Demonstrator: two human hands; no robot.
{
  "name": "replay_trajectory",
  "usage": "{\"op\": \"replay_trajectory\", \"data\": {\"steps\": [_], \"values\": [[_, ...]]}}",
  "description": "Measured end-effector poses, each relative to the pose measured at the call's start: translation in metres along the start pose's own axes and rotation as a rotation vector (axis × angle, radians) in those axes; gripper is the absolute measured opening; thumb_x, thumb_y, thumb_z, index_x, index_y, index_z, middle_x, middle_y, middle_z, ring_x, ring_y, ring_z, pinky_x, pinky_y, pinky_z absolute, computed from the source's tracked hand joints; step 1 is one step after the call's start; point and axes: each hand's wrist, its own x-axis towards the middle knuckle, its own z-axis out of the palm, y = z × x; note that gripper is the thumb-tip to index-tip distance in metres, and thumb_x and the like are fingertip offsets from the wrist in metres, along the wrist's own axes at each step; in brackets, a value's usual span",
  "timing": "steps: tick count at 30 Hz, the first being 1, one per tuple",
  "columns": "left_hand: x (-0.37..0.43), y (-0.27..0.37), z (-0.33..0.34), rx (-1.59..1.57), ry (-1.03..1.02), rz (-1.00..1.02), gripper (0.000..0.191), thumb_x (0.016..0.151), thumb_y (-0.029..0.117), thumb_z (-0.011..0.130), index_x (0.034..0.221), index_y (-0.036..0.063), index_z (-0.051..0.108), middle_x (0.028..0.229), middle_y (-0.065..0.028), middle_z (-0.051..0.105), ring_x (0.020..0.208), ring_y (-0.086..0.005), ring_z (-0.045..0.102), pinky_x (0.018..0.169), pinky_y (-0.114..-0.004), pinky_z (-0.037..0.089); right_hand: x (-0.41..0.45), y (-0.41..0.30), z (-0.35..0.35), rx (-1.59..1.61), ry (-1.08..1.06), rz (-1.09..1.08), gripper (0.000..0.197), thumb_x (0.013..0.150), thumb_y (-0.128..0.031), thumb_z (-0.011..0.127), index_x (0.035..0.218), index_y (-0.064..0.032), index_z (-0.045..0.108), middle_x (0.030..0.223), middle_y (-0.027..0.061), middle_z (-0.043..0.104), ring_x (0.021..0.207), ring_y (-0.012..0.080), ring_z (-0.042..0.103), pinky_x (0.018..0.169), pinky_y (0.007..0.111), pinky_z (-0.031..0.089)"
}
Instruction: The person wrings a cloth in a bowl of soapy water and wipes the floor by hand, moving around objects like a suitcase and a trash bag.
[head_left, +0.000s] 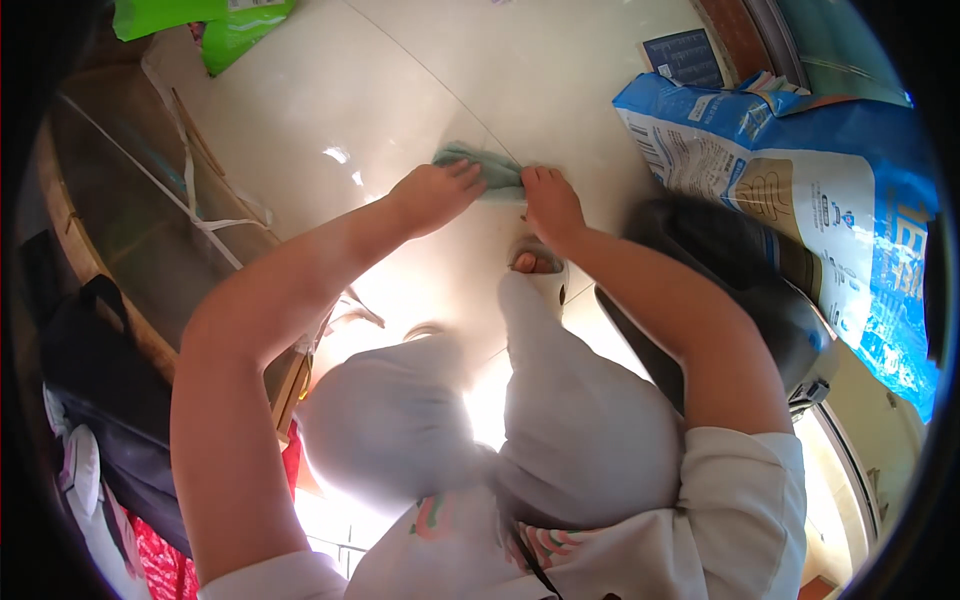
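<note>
A folded grey-green cloth (487, 171) lies on the pale tiled floor (405, 97) in front of my feet. My left hand (439, 196) rests on its left part, fingers over the fabric. At the cloth's right end, my right hand (551, 202) has its fingers curled on the edge; whether they pinch it is not clear. My bent knees in grey trousers are below, and toes in a sandal (536, 261) show just under my right hand.
A large blue and white printed bag (825, 180) stands at the right beside a black case (705, 292). A dark printed card (684, 60) lies behind it. On the left are a wood-edged box (82, 240) with white straps, a black bag (112, 397) and a green bag (240, 37).
</note>
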Motion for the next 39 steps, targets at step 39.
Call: {"op": "replay_trajectory", "data": {"steps": [39], "values": [[0.07,-0.034,0.026,-0.224,0.129,0.302,0.027,0.099,0.019,0.061,0.123,0.024,0.07,0.138,0.0073,0.066,0.11,-0.0194,0.07,0.081,-0.037,0.06,-0.064,0.0,0.007,0.017,-0.042,0.363,0.028,0.088,-0.004,0.068,0.112,-0.0022,0.053,0.105,0.0172,0.064,0.098,0.0357,0.066,0.079,0.045,0.06]]}}
